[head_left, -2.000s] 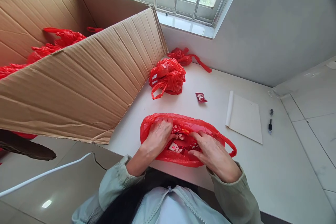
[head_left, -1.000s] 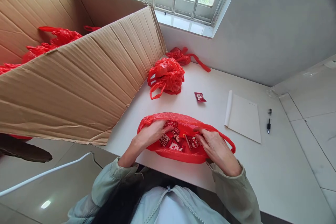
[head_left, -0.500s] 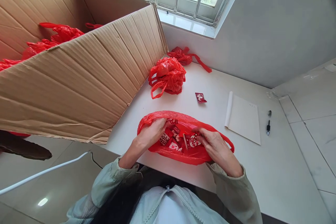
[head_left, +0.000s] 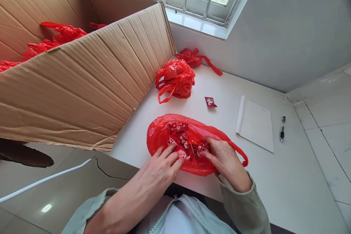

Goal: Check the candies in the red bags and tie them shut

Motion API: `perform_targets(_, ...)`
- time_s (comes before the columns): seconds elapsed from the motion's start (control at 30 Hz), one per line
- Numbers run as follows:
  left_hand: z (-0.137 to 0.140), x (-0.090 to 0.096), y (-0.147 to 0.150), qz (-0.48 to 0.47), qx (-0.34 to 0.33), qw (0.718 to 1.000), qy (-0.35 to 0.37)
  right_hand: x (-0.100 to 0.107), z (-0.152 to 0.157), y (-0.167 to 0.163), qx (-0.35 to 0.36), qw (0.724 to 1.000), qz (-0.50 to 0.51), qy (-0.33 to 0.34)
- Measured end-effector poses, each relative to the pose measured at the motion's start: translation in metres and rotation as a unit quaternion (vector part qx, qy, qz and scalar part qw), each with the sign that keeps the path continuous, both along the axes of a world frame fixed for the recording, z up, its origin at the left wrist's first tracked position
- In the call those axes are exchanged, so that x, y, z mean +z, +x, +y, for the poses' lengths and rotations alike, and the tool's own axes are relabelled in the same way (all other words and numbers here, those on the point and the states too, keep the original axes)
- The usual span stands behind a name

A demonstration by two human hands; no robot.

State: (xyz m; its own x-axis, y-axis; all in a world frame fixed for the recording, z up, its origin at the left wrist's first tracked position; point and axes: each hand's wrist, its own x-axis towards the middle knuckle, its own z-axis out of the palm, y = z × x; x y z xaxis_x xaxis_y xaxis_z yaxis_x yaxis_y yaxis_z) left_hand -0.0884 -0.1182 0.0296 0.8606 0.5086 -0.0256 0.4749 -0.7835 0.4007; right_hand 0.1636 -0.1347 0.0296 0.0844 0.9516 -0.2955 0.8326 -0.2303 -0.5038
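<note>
An opened red plastic bag (head_left: 157,133) lies on the white table in front of me, its mouth facing up. Several small red printed packets (head_left: 178,127) rest inside it. My right hand (head_left: 226,157) reaches over the bag's right side, with thumb and fingers closed on a red packet (head_left: 200,147). Over the near left rim comes my left hand (head_left: 163,162), fingers apart, the tips close to the packets. Whether those fingertips touch a packet or the plastic, I cannot tell.
A large cardboard box (head_left: 109,76) holding red bags (head_left: 68,34) stands at the left. Beyond the bag lie a bunched red bag (head_left: 177,78), another by the wall (head_left: 190,57) and a single packet (head_left: 210,102). A notepad (head_left: 255,124) and pen (head_left: 282,129) are at the right.
My left hand has moved from inside the bag's left side to its near rim, uncovering a packet at the back. My right hand stays on its packet, slightly lower.
</note>
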Motion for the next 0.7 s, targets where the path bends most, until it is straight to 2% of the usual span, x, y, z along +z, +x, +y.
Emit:
perform_targets(0.13, -0.012, -0.007, -0.009, 0.012, -0.019, 0.998, -0.063, -0.004, -0.001, -0.001, -0.002, 1.000, -0.003, 0.011)
perform_targets(0.23, -0.008, 0.006, -0.001, 0.009, 0.004, 0.994, -0.106, -0.008, -0.003, -0.001, -0.006, 1.000, -0.010, 0.019)
perform_targets(0.33, -0.003, 0.018, 0.008, 0.027, 0.021, 0.993, -0.109, -0.009, -0.005, 0.000, -0.005, 1.000, -0.019, 0.018)
perform_targets(0.4, -0.002, 0.018, 0.013, 0.040, 0.022, 0.993, -0.109, -0.007, -0.005, 0.000, -0.003, 1.000, -0.022, 0.018)
perform_targets(0.5, -0.002, 0.003, 0.019, 0.021, 0.013, 0.998, -0.066, -0.002, -0.005, -0.001, 0.005, 1.000, -0.023, 0.009)
perform_targets(0.6, -0.005, -0.024, 0.023, 0.000, 0.012, 1.000, 0.009, 0.004, -0.006, -0.003, 0.020, 0.999, -0.035, -0.003)
perform_targets(0.7, -0.008, -0.050, 0.022, 0.007, 0.011, 0.999, 0.043, 0.008, -0.008, -0.004, 0.045, 0.998, -0.049, -0.010)
